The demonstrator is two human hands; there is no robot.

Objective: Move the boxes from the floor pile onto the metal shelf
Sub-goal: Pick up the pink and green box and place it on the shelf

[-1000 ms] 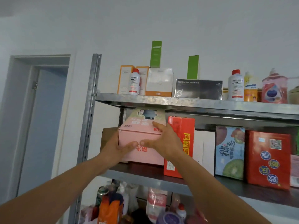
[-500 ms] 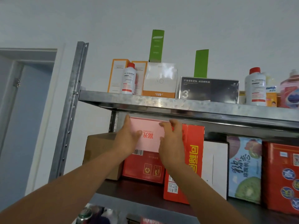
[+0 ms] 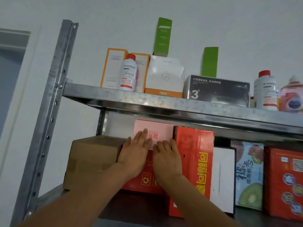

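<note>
- A metal shelf (image 3: 164, 104) stands against a pale wall, seen from below. Its grey post (image 3: 54, 104) rises at the left edge.
- A pink box (image 3: 157, 131) with red lettering sits on the lower level, near the shelf's left end. Its top is just under the upper board.
- The pink box rests on a short red box (image 3: 144, 181) that bears a recycling mark.
- A person's left hand (image 3: 136, 154) lies flat on the pink box's front face. Its fingers (image 3: 142, 136) are straight and released, grasping nothing.
- The right hand (image 3: 167, 159) lies just beside it, also flat. Its fingers (image 3: 164, 145) press straight against the lower front of the pink box, likewise released.
- A brown cardboard box (image 3: 93, 159) stands just left of the stack, at the shelf's left end.
- A tall red box (image 3: 196, 161) with yellow lettering touches the pink box's right side.
- Past it stand a white box (image 3: 223, 177), a blue fruit packet (image 3: 249, 174) and another red carton (image 3: 285, 182) toward the right edge.
- The upper level holds a white bottle (image 3: 129, 74) with a red cap, a white pouch (image 3: 165, 76), a dark box (image 3: 216, 90) marked "3", and two green cartons (image 3: 162, 36) behind them.
</note>
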